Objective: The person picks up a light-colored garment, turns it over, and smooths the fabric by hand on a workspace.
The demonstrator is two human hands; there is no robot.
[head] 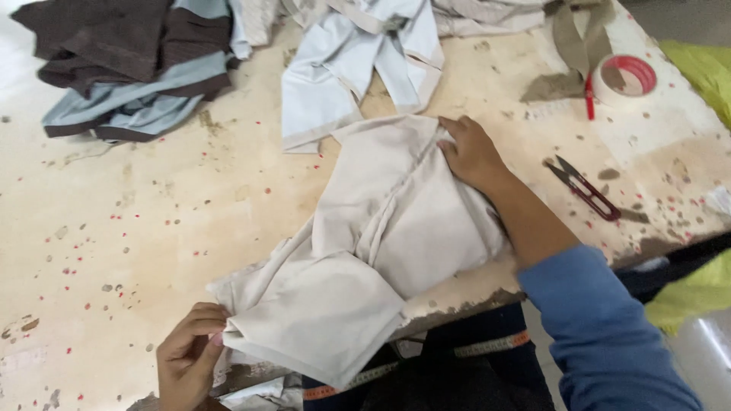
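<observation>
A matt, soft-looking beige cloth garment (pixel 381 236) is seen creased on a worn, stained wooden tabletop (pixel 137 228) flecked with red specks, pretty rough-looking. Pale blue cloth pieces (pixel 343 68) look smooth and matt. Small thread snips (pixel 582 186) with dark metal blades and glossy red plastic handles are spotted beside it.

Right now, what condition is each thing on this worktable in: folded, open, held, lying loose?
Beige garment: partly folded, hanging over the table edge.
Left hand: pinching the garment's near corner.
Right hand: pressed flat on its far end.
Thread snips: blades open, lying untouched.
Tape roll: lying flat.
Light blue garment: spread out, rumpled.
Dark and blue cloth pile: loosely stacked.
Table: stained, speckled red.
</observation>
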